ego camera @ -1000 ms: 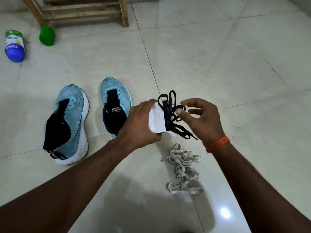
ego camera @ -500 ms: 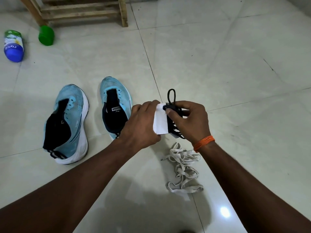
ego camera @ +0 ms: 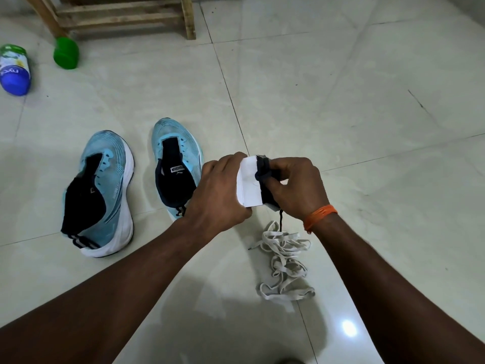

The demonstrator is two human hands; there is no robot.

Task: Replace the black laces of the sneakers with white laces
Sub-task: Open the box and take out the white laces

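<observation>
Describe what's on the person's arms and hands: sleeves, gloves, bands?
The left forearm and right forearm are bare up to the frame edge, with no sleeves in view. There are no gloves on the left hand or right hand, and no rings or watch show. The only item worn is an orange thread band on the right wrist, wound in several strands with a short loose end.

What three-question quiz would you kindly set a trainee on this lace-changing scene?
1. True or false: the white laces lie loose on the floor.
2. The right hand pinches: A) black laces B) white laces C) a sneaker.
3. Which hand grips the white box?
Key: 1 true; 2 A; 3 the left hand.
</observation>
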